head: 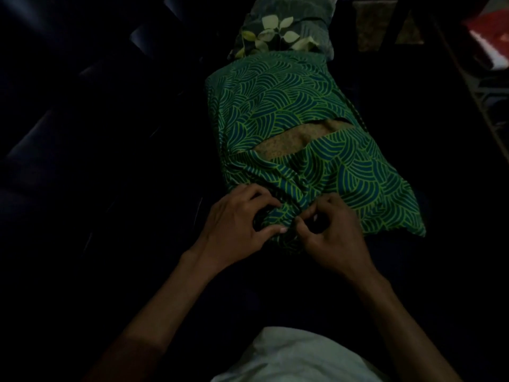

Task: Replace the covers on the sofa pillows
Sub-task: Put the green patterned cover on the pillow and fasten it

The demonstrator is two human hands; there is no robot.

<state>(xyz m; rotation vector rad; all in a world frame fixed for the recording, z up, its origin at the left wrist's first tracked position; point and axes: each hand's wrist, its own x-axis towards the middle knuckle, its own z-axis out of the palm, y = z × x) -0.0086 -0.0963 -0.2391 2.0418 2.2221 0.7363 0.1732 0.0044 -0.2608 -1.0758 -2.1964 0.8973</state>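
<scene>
— Item one?
— Pillow (pixel 308 139) in a green cover (pixel 275 95) with a lime wave-line print, lying lengthwise on a dark sofa (pixel 82 133), centre of the scene, running from near to far.

— Condition of the cover?
— Partly shut. A slit across the middle gapes open, showing the tan, speckled inner pillow (pixel 297 139). The near left corner is bunched and creased.

— Hands?
— Left hand (pixel 237 224): fingers curled onto the bunched near corner, thumb tip pressed against the fabric, gripping it. Right hand (pixel 333 232): just beside the left, fingers bent, pinching the same gathered fabric at the near edge.

— Item two?
— Second pillow (pixel 286 31), grey-green with pale leaf shapes, at the far end, touching the green one's far edge.

— Other entries?
— White garment (pixel 297 357) at the near edge, between the forearms. At far right, a patterned rug (pixel 493 86) and something red (pixel 493 31), too dim to identify. The scene is very dark throughout.
</scene>
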